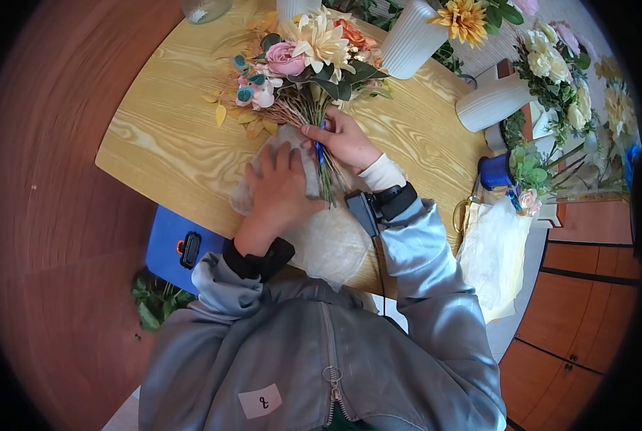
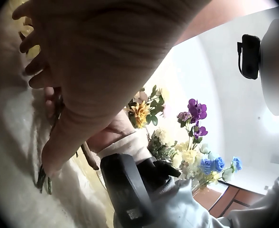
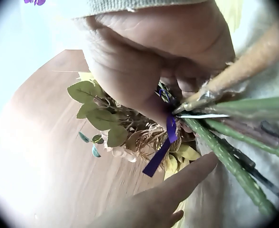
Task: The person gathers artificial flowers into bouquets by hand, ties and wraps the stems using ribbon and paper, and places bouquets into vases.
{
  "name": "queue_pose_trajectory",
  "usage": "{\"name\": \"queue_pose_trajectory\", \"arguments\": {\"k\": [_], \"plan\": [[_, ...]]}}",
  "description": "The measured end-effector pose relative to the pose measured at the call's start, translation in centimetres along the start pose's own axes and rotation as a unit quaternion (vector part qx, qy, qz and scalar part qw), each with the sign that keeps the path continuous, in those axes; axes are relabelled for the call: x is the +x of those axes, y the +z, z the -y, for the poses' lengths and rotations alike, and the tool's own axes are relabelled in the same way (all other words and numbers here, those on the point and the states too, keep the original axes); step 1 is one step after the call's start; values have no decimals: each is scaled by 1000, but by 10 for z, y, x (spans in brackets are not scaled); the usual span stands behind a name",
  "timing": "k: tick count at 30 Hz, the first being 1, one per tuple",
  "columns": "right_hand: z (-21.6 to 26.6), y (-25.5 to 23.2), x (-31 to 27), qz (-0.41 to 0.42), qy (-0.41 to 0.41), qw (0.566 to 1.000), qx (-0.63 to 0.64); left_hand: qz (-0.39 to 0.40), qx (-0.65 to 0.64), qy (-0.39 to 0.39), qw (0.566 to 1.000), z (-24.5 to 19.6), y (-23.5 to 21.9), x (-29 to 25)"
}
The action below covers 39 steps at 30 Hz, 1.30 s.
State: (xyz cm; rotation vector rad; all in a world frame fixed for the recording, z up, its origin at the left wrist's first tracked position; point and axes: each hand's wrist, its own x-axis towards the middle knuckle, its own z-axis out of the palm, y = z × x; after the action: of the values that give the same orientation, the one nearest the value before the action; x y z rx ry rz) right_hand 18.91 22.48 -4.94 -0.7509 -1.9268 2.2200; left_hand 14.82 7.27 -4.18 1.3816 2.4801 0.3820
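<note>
A bouquet point(image 1: 310, 57) of pink, cream and orange flowers lies over the table, its stems pointing toward the person. The right hand point(image 1: 346, 142) grips the stems point(image 3: 229, 156) near a blue-purple ribbon point(image 3: 161, 154). Spread flat, the left hand point(image 1: 281, 190) rests on pale wrapping paper point(image 1: 335, 248) under the stems, its fingers straight and apart. In the left wrist view the left hand point(image 2: 96, 57) has its thumb beside the stem ends. The right hand point(image 3: 144, 66) curls round the bundle in the right wrist view.
White ribbed vases point(image 1: 410, 39) with flowers stand at the back and right of the wooden table point(image 1: 170, 108). Scissors point(image 1: 464, 208), a blue container point(image 1: 495, 172) and stacked paper sheets point(image 1: 495, 251) lie at the right. A blue box point(image 1: 170, 251) is below the table's left edge.
</note>
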Motion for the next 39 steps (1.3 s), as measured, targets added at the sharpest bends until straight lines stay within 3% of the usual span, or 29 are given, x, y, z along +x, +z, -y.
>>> {"name": "queue_pose_trajectory", "arguments": {"k": [3,9,13,15,25,27,34,36,37,39], "plan": [[-1,-4,2,16,17,1000,-9,49,-6,-12,999,0,-6,3],[8,-4,0,37,15,999,-15,50,-7,2,999,4,-6,4],[-15,-5,11,26,5,999,-24,61,-5,8,998,4,-11,6],[-27,-7,20,3,-44,987,-157,66,-16,9,998,5,-14,5],[-11,-2,13,-58,-74,949,-301,-33,-107,-24,993,19,-10,18],[-11,-2,12,-38,-62,978,-197,-31,-105,-39,993,26,-5,29],[1,-2,8,-6,43,995,-94,-37,-259,-89,961,34,7,47],[2,-1,7,-11,50,997,-55,1,-378,-64,923,46,29,59],[3,-1,6,-13,51,997,-55,2,-378,-63,923,41,24,58],[7,-1,4,-18,94,995,-15,55,-473,-114,872,28,8,55]]}}
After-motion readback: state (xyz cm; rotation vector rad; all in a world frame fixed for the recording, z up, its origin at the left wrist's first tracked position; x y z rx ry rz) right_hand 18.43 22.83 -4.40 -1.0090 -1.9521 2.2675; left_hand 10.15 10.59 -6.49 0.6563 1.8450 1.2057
